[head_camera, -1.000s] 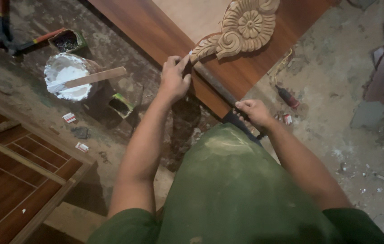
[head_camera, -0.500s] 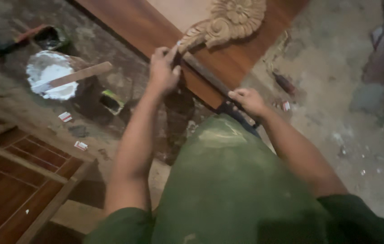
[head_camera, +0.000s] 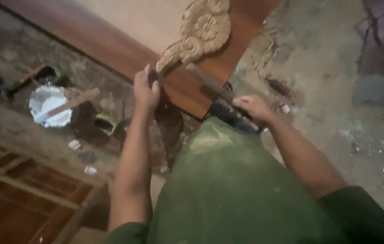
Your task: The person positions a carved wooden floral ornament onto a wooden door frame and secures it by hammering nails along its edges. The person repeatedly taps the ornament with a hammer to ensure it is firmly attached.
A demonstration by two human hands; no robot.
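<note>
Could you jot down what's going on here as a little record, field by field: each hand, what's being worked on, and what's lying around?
Left hand: left hand at the far end of the file, by the carving's lower tip
Right hand: right hand grips the dark handle end
Tool: file lies slanted across the board, under the carving
Workpiece: pale carving with a flower, on the reddish-brown board
Nearby: white-filled bowl with a stick across it, on the floor
Blur: fine detail unclear

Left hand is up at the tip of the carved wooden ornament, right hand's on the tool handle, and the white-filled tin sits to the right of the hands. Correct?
Not quite: in the head view the white-filled tin sits left of the hands. The left hand is at the carved ornament's tip and the right hand grips the tool handle.
</note>
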